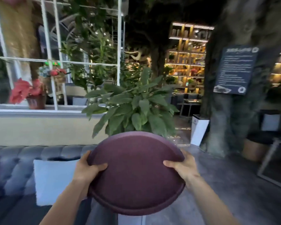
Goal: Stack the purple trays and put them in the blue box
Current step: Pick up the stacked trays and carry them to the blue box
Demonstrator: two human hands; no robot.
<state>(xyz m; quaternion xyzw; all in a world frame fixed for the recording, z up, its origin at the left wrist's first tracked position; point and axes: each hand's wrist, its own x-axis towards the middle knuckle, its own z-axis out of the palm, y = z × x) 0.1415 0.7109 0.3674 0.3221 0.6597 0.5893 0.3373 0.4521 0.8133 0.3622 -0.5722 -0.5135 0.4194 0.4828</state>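
A round purple tray (135, 171) hangs in the air in front of me, low in the middle of the view, its flat top facing up. Its near rim looks doubled, so it may be more than one tray; I cannot tell. My left hand (88, 169) grips the left rim with the thumb on top. My right hand (183, 168) grips the right rim the same way. No blue box is in view.
A grey tufted sofa (15, 166) with a pale cushion (53, 181) lies at the lower left. A big leafy plant (136, 106) stands just behind the tray. A tree trunk (234, 98) with a dark sign (235, 69) rises at the right. Grey floor (225, 184) spreads right.
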